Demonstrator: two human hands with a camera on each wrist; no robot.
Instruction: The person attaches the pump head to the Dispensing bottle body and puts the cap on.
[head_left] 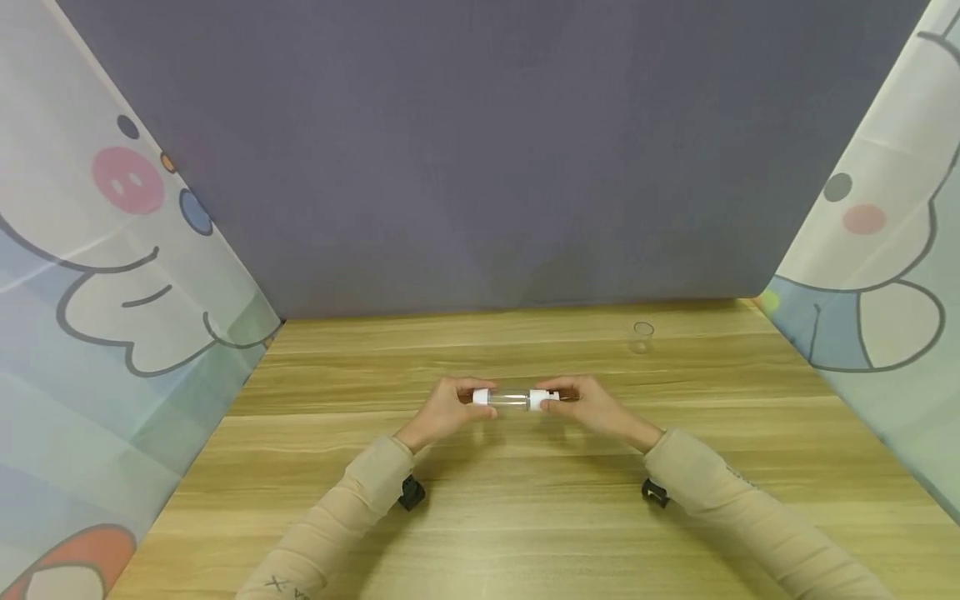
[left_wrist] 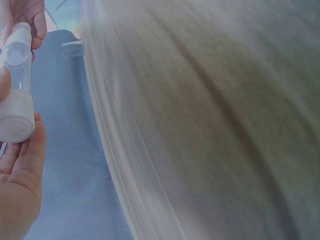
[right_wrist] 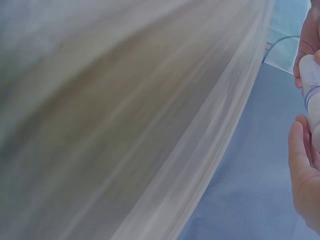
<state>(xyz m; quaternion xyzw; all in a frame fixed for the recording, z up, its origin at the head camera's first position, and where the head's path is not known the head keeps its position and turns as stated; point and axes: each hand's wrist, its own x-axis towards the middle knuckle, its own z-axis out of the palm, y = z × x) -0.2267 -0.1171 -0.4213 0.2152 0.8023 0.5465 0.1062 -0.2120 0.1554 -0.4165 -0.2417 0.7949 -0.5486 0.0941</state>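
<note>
A small clear bottle (head_left: 509, 399) with white ends lies level in the air between both hands, above the wooden table. My left hand (head_left: 444, 408) grips its white left end between thumb and fingers. At the other end, my right hand (head_left: 596, 407) pinches the white, notched head. The left wrist view shows the bottle (left_wrist: 22, 77) with its round white base toward the camera and the left fingers (left_wrist: 31, 155) under it. Only part of the bottle (right_wrist: 311, 80) enters the right wrist view, beside the right hand (right_wrist: 304, 172).
Toward the back right of the wooden table (head_left: 510, 517) stands a small transparent cup-shaped piece (head_left: 642, 337). A dark grey panel (head_left: 495, 167) rises behind the table. Printed cartoon curtains (head_left: 97, 333) hang at both sides.
</note>
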